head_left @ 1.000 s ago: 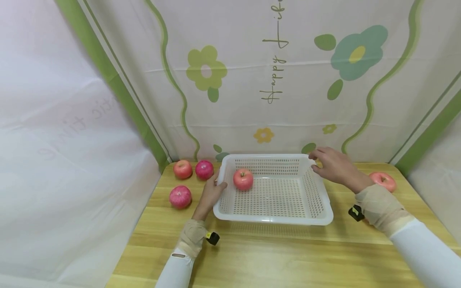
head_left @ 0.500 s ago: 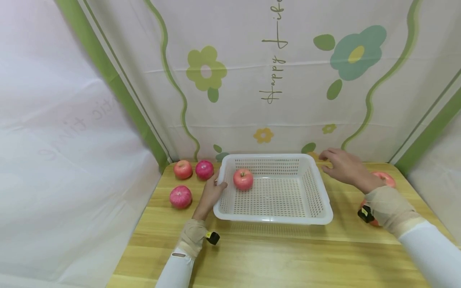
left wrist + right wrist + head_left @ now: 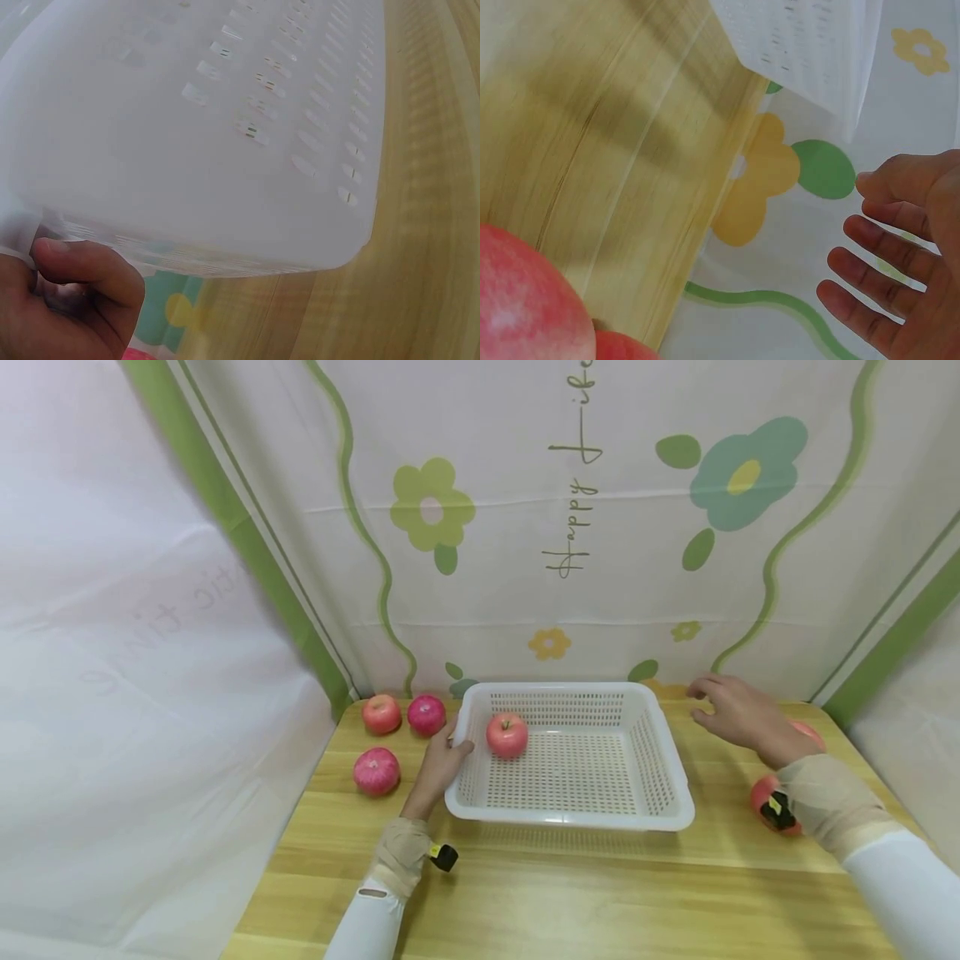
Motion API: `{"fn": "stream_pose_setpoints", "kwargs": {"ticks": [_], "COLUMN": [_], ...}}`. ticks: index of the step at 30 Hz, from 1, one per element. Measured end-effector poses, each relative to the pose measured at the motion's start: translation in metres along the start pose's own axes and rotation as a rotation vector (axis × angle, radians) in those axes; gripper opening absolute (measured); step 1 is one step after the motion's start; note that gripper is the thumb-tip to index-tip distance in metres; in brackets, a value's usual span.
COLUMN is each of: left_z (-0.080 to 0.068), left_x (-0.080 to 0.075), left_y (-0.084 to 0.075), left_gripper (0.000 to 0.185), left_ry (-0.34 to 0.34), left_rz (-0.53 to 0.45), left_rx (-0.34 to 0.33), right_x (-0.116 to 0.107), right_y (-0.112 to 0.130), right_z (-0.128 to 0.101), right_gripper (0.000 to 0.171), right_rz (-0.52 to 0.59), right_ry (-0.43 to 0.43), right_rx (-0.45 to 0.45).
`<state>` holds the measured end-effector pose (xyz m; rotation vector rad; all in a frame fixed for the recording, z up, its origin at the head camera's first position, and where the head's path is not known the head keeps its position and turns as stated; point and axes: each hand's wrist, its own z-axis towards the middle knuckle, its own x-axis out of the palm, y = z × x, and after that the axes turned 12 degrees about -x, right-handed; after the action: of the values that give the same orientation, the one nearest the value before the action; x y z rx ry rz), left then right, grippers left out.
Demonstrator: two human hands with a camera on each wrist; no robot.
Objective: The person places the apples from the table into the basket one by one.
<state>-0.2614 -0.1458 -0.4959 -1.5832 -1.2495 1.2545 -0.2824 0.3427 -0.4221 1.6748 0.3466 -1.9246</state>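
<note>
While the white basket (image 3: 570,756) sits near the middle of the bench (image 3: 570,893), close to its back edge, the left hand (image 3: 441,760) holds it at the left rim, thumb hooked over the edge and fingers curled against the wall. One apple (image 3: 507,735) lies inside, in the basket's back left corner; the remaining floor of the basket is bare. The right hand (image 3: 738,714) hovers over the bench between the basket's right rim and the back right corner, its grip wide, fingers spread and holding nothing. Two apples (image 3: 772,793) lie near the right edge, partly hidden by that wrist. Three more apples (image 3: 377,771) cluster at the back left corner. A broad strip of bare wood runs along the front edge.
</note>
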Motion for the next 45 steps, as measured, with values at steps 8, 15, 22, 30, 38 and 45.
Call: {"fn": "stream_pose_setpoints", "kwargs": {"ticks": [8,15,22,30,38,45], "left_z": [0.001,0.002,0.002,0.001,0.001,0.002], "left_x": [0.001,0.001,0.001,0.001,0.001,0.001], "left_y": [0.001,0.003,0.004,0.003,0.003,0.003], "left_gripper": [0.071,0.071,0.071,0.071,0.071,0.071], "left_ry": [-0.001,-0.007,0.0,-0.007,-0.003,-0.007], "left_rz": [0.005,0.003,-0.004,0.011,0.003,0.003], "left_rx": [0.009,0.018,0.022,0.01,0.011,0.014], "right_x": [0.005,0.004,0.005,0.002,0.002,0.004], "right_y": [-0.015,-0.024,-0.039,-0.053,-0.064,-0.071], "right_z": [-0.008,-0.014,-0.023,-0.036,-0.048,-0.056], "right_gripper": [0.037,0.035,0.037,0.045,0.052,0.055], "right_rz": [0.008,0.018,-0.001,-0.006,0.007,0.019], "right_ry": [0.014,0.012,-0.008,0.021,0.072,0.085], "right_rx": [0.031,0.05,0.052,0.099,0.173,0.197]}}
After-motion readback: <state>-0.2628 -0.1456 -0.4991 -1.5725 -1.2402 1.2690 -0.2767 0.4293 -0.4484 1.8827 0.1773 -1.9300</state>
